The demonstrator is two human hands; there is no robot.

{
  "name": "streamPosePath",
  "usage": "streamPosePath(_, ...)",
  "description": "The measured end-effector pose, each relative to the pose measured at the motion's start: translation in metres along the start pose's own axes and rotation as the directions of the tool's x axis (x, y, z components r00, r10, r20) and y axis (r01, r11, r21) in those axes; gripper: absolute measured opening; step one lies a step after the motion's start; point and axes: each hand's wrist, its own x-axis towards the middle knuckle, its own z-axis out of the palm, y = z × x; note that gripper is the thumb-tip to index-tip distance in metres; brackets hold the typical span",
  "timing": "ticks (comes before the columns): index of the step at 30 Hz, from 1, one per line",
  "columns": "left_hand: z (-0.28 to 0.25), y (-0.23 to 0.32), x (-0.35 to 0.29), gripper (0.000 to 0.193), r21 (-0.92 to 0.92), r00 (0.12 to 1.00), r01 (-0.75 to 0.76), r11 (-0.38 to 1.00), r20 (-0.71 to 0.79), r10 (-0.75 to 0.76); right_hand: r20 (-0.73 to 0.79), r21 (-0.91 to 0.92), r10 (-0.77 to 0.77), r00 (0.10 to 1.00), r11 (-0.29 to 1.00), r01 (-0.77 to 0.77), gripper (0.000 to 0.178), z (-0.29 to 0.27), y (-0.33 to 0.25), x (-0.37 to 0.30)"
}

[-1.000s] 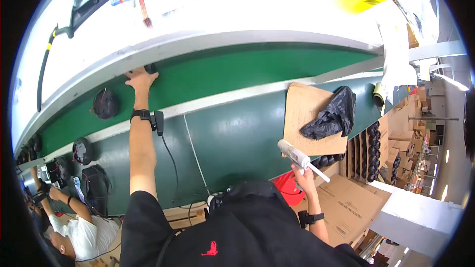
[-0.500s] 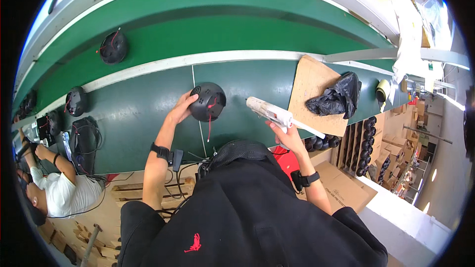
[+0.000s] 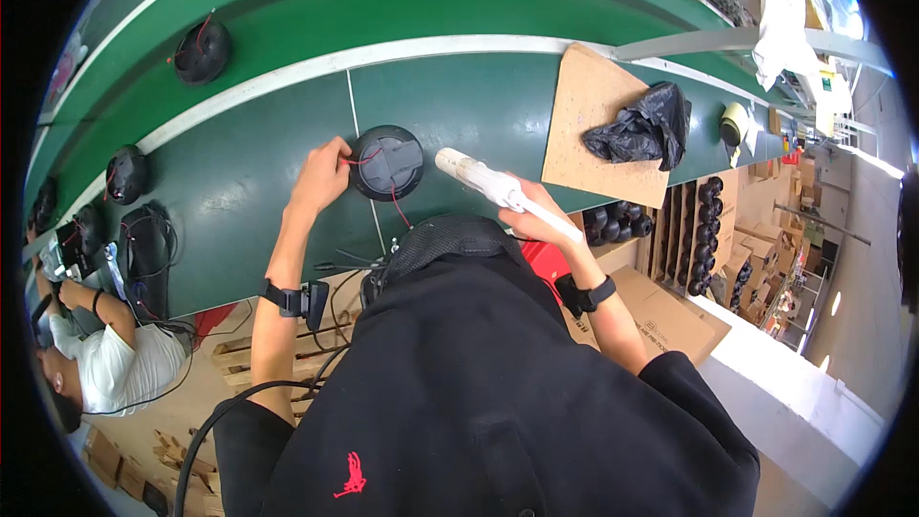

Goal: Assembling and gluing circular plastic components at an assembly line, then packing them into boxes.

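Head: black housing (image 3: 391, 168) lies right of left hand (image 3: 323, 176).

Gun-shaped tool (image 3: 490, 184) just beside round black housing (image 3: 388, 169)

The round black housing sits on the green workbench (image 3: 249, 158), roughly midway between its far and near edges. Its flat face is up, crossed by a raised dark panel inside a circular rim. Red wires (image 3: 400, 208) come off it: one leaves toward the left, another trails over the rim toward the bench's near edge. The gun-shaped tool is white, slanting with its blunt, beige-tinged front toward the housing, not touching it; a thin white rod extends rearward toward the bench's near edge.
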Motion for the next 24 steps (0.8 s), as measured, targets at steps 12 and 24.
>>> streamPosePath(12, -0.008, 0.037, 0.049, 0.046, 0.064, 0.955, -0.225, 0.972, 0.213, 0.207, 0.007, -0.098, -0.285, 0.959, 0.954, 0.284, 0.022, 0.023, -0.015, 0.008)
streamPosePath(24, -0.034, 0.061, 0.006, 0.036, 0.127, 0.972, -0.015, 0.992, 0.233, -0.016, 0.050, -0.228, -0.363, 0.930, 0.903, 0.365, 0.030, 0.034, -0.022, 0.022)
